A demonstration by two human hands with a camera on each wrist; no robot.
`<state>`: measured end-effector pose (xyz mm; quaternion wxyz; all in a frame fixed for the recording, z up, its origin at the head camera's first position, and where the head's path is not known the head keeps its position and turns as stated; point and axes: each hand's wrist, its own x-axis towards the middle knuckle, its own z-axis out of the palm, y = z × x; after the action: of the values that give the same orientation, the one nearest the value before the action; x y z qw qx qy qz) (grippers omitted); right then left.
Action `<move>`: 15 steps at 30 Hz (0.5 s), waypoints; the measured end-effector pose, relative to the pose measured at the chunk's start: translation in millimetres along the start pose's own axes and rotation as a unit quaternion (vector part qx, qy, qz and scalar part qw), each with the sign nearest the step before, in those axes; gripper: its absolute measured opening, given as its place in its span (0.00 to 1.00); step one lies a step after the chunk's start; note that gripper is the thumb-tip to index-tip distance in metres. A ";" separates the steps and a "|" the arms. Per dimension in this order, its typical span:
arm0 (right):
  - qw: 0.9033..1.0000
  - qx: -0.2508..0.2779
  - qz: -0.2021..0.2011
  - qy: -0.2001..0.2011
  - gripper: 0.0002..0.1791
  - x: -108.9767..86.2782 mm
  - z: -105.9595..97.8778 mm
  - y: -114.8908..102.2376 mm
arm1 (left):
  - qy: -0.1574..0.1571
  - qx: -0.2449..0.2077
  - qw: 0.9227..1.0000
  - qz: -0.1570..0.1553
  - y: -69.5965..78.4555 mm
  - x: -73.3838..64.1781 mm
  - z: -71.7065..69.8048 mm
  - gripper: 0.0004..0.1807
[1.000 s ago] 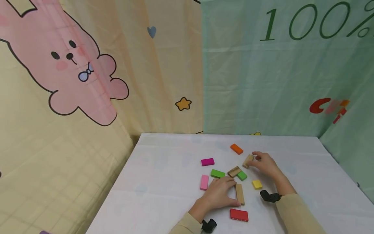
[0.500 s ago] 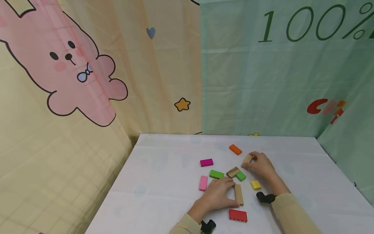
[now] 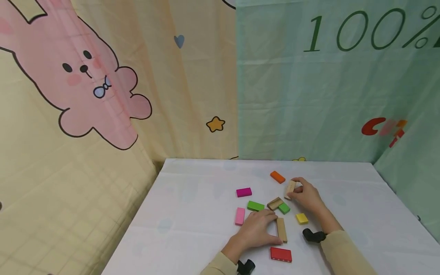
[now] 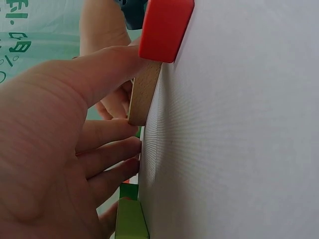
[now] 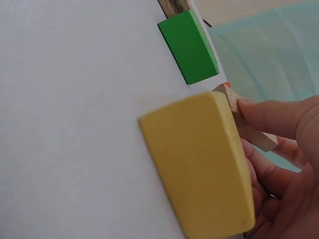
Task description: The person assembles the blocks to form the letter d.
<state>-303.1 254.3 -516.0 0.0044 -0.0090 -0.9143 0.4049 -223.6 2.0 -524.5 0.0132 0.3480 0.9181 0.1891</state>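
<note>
My left hand (image 3: 257,228) spans a plain wooden block (image 3: 281,230) on the white table, thumb at its near end and index finger at its far end. In the left wrist view, the same wooden block (image 4: 144,94) stands between thumb and index fingertip, while the other fingers stretch out beside it. Farther back, my right hand (image 3: 308,194) pinches a second, light wooden block (image 3: 290,189), slightly tilted. The right wrist view shows that wooden block (image 5: 254,132) between thumb and fingers, partly hidden by a yellow block (image 5: 199,169).
Between the hands lie a green block (image 3: 283,208), a brown wooden block (image 3: 275,203) touching it, and a longer green block (image 3: 256,206). Around them are pink (image 3: 240,216), magenta (image 3: 244,192), orange (image 3: 277,177) and red blocks (image 3: 280,254). Patterned curtains (image 3: 192,84) hang behind the table.
The right hand's fingers have closed in on the light wooden block, which now stands more upright between them. My left hand stays in place at its block.
</note>
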 end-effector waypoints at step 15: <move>0.998 0.047 0.013 0.032 0.31 -11.1 -6.7 5.4 | -0.006 0.003 1.000 -0.007 2.1 -0.9 -2.4 0.40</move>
<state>-291.9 262.6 -515.5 0.0285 -0.0333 -0.8934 0.4470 -221.9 2.0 -521.7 0.0192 0.3427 0.9209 0.1845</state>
